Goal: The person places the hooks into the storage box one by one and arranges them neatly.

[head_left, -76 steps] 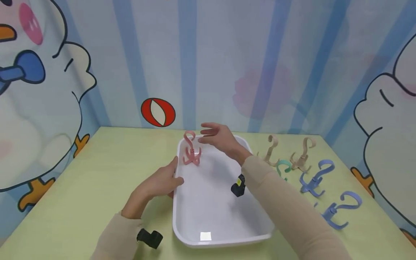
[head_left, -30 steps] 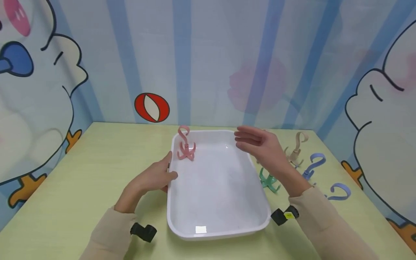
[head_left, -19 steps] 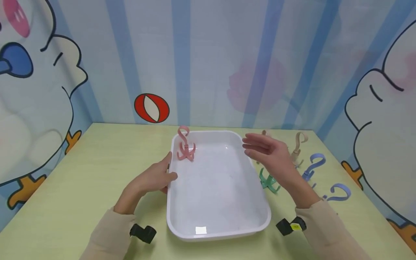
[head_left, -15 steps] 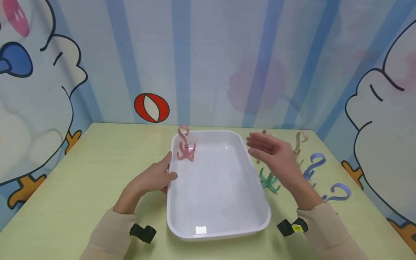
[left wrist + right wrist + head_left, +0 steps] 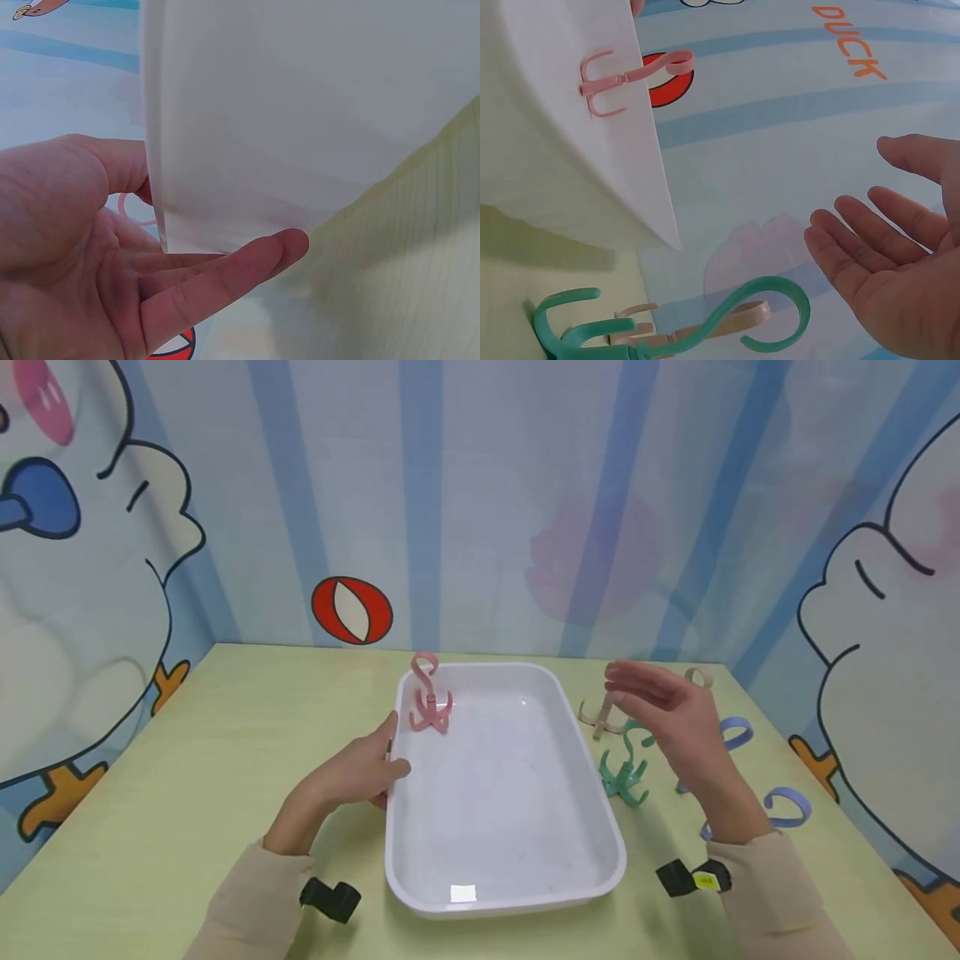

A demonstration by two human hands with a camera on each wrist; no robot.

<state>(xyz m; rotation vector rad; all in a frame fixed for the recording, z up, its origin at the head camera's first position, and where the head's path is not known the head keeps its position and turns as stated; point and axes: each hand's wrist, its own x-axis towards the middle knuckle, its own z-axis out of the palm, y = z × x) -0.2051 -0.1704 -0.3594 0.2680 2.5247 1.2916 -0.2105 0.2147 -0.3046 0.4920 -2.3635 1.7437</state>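
A white plastic tray stands on the table. My left hand grips its left rim, with the thumb over the edge; the left wrist view shows the other fingers along the outer wall. Inside the tray's far left corner stands a pink multi-prong hook with a curled top. To the right of the tray, my right hand hovers with loosely extended fingers and holds nothing. Closest to it are a green hook of the same shape and a beige hook, partly behind the fingers.
A second beige hook and two blue hooks are partly hidden by my right hand and wrist. The pale yellow table ends at a printed cartoon backdrop.
My right hand has moved from above the tray, near the pink hook, rightward past the rim to the other hooks. My left hand keeps hold of the tray.
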